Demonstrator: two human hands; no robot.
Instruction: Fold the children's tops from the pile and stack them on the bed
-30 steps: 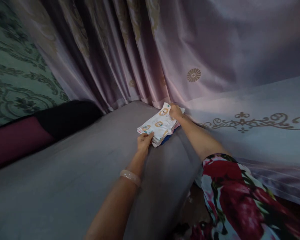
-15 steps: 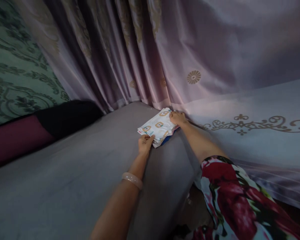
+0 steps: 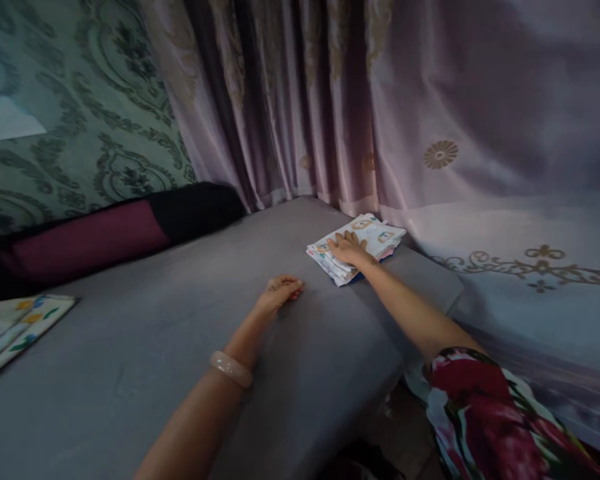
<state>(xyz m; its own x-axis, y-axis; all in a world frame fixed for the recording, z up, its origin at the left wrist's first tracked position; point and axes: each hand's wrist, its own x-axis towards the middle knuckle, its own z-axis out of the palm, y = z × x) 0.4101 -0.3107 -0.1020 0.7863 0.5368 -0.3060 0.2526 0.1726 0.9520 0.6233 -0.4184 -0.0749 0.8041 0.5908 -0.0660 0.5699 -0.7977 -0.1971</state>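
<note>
A stack of folded cloths (image 3: 383,241), white with orange and green prints on top, lies near the curtain side of the grey surface. Pink and blue edges peek out beneath it. My right hand (image 3: 350,249) rests flat on the top cloth, its fingers spread. To the left of the stack and apart from it is my left hand (image 3: 282,292). Its fingers are loosely curled together, and nothing shows in them. A pale bangle (image 3: 231,369) circles the left wrist.
The grey padded surface (image 3: 170,347) ends at the curtain (image 3: 470,173). A long maroon and black cushion (image 3: 90,233) lies along the green patterned wall (image 3: 130,127). At the left edge sits another folded cloth (image 3: 45,319) with a floral print.
My left hand has let go of the stack's near corner and drawn off to the left. The right hand has slid from the far edge onto the top. The view has turned left.
</note>
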